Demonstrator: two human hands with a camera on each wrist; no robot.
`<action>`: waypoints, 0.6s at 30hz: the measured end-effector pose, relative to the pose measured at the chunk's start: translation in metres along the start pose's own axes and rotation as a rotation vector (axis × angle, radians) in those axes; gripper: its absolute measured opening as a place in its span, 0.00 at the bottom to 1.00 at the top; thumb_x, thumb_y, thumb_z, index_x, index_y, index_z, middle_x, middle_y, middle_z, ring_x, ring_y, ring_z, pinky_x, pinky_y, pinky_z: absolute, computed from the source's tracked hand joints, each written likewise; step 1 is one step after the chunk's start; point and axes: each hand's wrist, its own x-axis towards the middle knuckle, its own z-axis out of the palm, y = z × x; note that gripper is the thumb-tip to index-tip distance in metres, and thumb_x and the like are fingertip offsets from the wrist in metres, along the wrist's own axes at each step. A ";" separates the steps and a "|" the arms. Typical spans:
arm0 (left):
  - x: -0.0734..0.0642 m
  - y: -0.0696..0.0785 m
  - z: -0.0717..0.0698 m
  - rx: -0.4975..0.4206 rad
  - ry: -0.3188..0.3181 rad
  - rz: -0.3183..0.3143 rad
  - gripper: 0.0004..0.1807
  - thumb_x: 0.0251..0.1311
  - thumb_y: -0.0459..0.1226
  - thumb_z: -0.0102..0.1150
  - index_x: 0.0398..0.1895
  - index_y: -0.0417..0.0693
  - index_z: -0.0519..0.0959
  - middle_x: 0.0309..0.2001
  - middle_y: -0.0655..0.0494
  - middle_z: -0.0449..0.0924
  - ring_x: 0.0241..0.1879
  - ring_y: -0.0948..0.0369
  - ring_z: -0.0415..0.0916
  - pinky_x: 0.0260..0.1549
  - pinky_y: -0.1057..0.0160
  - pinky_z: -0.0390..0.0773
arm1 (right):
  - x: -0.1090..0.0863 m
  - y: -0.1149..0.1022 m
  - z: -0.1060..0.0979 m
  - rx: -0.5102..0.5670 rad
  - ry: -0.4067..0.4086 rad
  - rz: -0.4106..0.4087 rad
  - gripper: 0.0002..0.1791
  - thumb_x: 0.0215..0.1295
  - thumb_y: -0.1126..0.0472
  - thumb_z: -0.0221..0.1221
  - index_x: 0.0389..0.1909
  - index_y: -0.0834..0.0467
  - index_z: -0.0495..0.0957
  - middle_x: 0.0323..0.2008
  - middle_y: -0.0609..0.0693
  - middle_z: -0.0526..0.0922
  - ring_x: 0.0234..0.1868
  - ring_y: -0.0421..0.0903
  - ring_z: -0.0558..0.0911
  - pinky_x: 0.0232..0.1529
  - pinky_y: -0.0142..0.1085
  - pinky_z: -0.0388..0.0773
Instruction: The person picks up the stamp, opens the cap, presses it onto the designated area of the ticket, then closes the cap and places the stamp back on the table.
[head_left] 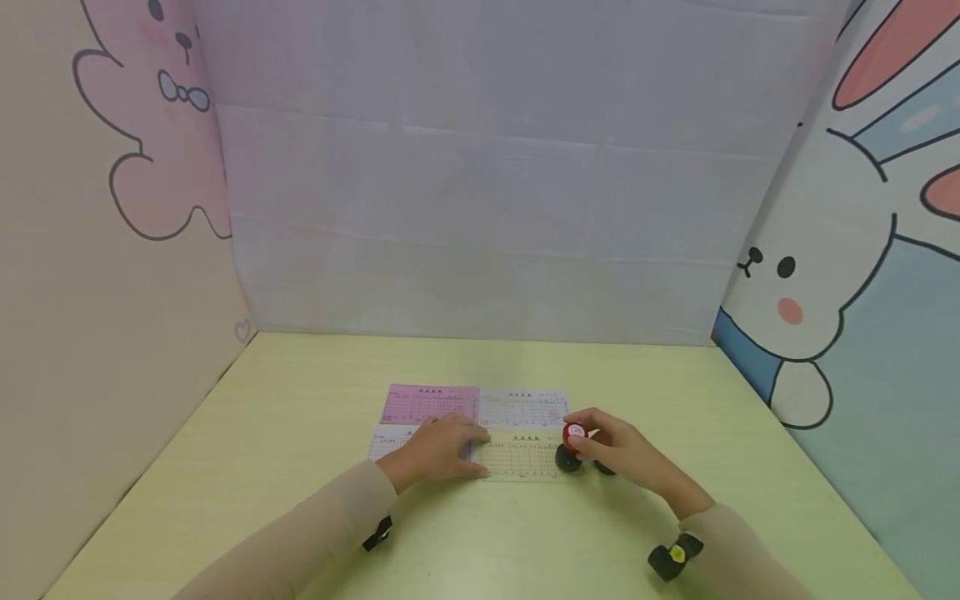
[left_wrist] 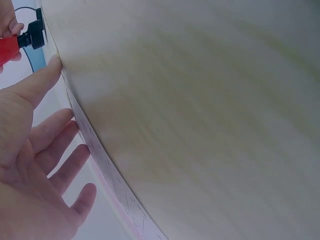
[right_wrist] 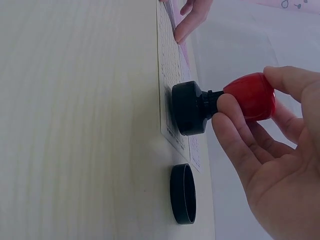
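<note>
My right hand [head_left: 630, 454] grips the red handle of a round stamp [right_wrist: 250, 95], thumb and fingers around it. The stamp's black base [right_wrist: 188, 108] is upright over the right end of a yellow printed form [head_left: 517, 458]; it looks set down on the paper. Beside it, on the table, lies the stamp's black round cap [right_wrist: 183, 194], partly hidden by my right hand in the head view. With fingers spread and fairly straight, my left hand [head_left: 441, 448] rests at the left part of the yellow form and over a white form [head_left: 386, 440].
A pink form [head_left: 431, 406] and another white form [head_left: 523, 408] lie behind, edge to edge with the front ones. The pale yellow table [head_left: 300, 400] is bounded by a white cloth backdrop [head_left: 480, 167] and side panels with cartoon animals.
</note>
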 end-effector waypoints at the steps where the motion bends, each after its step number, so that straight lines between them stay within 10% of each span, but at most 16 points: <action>1: 0.000 0.000 0.000 -0.002 -0.001 -0.001 0.31 0.57 0.56 0.70 0.61 0.53 0.81 0.63 0.57 0.77 0.65 0.53 0.70 0.60 0.44 0.68 | 0.001 0.000 0.001 0.001 -0.002 0.003 0.22 0.75 0.58 0.57 0.62 0.67 0.72 0.45 0.57 0.79 0.41 0.54 0.84 0.43 0.35 0.82; 18: -0.001 -0.001 0.000 -0.008 0.001 0.002 0.31 0.57 0.56 0.70 0.60 0.53 0.81 0.62 0.57 0.78 0.65 0.53 0.69 0.61 0.44 0.68 | 0.002 0.005 0.006 -0.036 0.000 0.014 0.23 0.75 0.57 0.58 0.63 0.65 0.72 0.44 0.55 0.80 0.41 0.49 0.83 0.41 0.33 0.79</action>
